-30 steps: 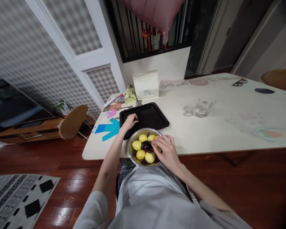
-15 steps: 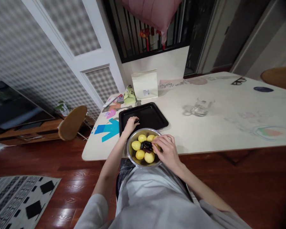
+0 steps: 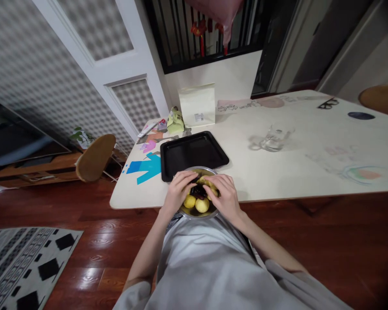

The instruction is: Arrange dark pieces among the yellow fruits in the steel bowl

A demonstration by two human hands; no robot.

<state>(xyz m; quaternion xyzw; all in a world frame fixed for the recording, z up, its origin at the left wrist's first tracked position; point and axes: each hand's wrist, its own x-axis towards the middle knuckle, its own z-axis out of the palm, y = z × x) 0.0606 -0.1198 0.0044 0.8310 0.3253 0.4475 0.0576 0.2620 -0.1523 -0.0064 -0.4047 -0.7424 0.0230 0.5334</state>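
Observation:
A metal bowl [image 3: 203, 216] stands at the table's front edge, against my body. Several yellow lemon-like fruits [image 3: 202, 205] lie in it around a cluster of dark, glossy oblong pieces [image 3: 198, 191], whose kind I cannot make out. My left hand [image 3: 179, 192] curves over the bowl's left side, fingers bent together near the dark pieces. From the right, my right hand [image 3: 225, 194] reaches in with thumb and fingers drawn together beside the cluster. Both hands cover part of the fruit, and what their fingertips hold is hidden. Just beyond the bowl is a black tray [image 3: 194, 150].
On the white table [image 3: 245, 172] stand a pale paper bag [image 3: 198, 105], a green packet [image 3: 175, 121] and, to the right, a clear glass vessel [image 3: 274, 140]. A wooden chair [image 3: 97, 158] is at the left, with a patterned rug [image 3: 35, 262] on the floor.
My left hand has come back from the tray to the bowl, and the small dark thing at its fingers is no longer visible. My right hand stays at the bowl. The view has tilted slightly.

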